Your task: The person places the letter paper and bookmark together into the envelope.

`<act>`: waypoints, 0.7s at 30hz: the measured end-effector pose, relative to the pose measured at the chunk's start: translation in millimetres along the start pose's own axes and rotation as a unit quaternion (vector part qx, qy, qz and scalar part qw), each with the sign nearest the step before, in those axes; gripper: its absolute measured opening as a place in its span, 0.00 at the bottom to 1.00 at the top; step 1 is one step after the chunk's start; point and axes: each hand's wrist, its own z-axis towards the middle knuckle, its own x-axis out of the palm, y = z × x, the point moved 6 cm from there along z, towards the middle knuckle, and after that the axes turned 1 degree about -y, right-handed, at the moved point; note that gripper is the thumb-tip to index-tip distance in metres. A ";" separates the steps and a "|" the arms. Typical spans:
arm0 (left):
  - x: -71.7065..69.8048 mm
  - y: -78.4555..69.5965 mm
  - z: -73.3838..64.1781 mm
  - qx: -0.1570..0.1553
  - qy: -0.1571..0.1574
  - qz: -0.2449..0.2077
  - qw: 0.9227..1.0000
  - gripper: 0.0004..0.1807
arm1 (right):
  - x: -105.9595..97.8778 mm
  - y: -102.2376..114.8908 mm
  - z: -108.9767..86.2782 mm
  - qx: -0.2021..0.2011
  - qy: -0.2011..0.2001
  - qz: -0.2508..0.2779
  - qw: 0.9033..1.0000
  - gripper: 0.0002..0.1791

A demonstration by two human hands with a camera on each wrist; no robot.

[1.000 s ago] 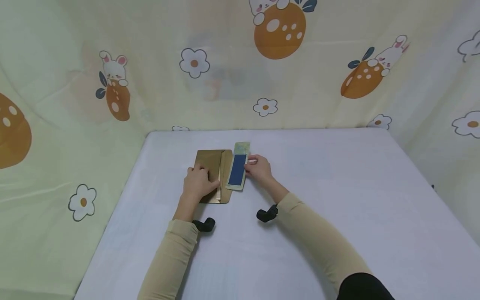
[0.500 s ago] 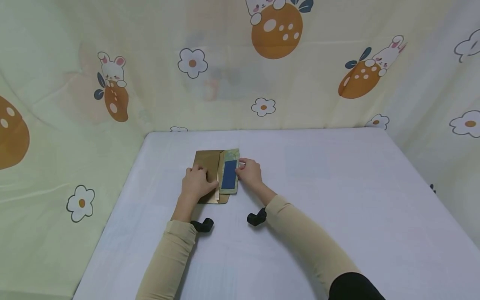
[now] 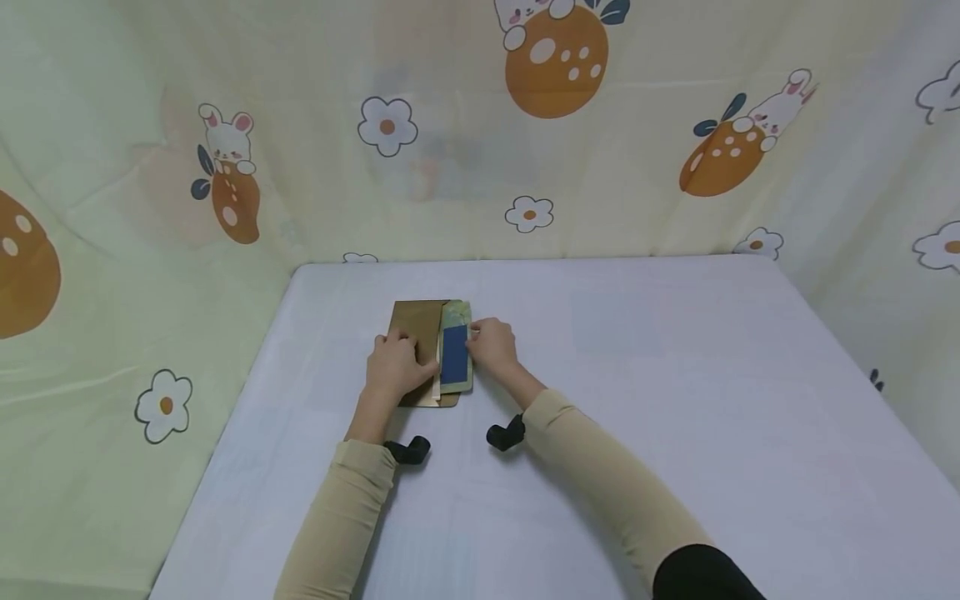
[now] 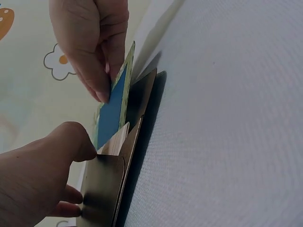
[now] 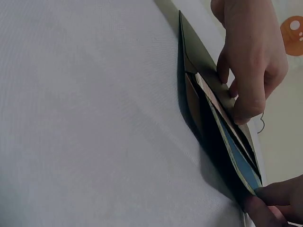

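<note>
A gold-brown envelope (image 3: 416, 319) lies on the table, its flap (image 4: 143, 92) spread to the right and its mouth gaping. My left hand (image 3: 392, 362) rests on the envelope, bent fingertips pressing its face and thumb at the mouth's edge. With thumb and fingers my right hand (image 3: 495, 346) pinches the right edge of a narrow card (image 3: 454, 354), which has a blue panel and a green patterned border. In the left wrist view the card stands tilted at the mouth, over the flap. A pale strip (image 4: 115, 142) shows in the mouth; how far the card reaches inside is hidden.
A white cloth covers the table (image 3: 675, 375). Behind it hangs a pale curtain (image 3: 315, 167) printed with rabbits, fruit and flowers. Black wrist mounts (image 3: 407, 451) sit at both cuffs, close above the cloth.
My right hand has moved left with the card, bringing it from the flap's right side across to the envelope's mouth and straightening its slant. The left hand has stayed in place.
</note>
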 end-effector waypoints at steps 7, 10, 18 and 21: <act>1.7 3.5 0.8 0.000 -0.006 0.000 1.000 0.34 | 5.3 4.4 2.2 0.007 0.011 0.002 1.000 0.20; 1.2 4.8 0.5 -0.006 -0.005 0.004 1.000 0.34 | 6.8 9.2 3.7 0.004 0.020 0.015 1.000 0.20; 3.2 0.4 2.1 -0.002 0.008 0.008 1.000 0.35 | 8.1 -1.8 11.9 0.044 0.032 0.073 0.996 0.21; 1.6 2.1 3.9 -0.006 0.007 0.011 1.000 0.35 | 11.7 -3.8 14.7 0.061 0.048 0.108 0.991 0.21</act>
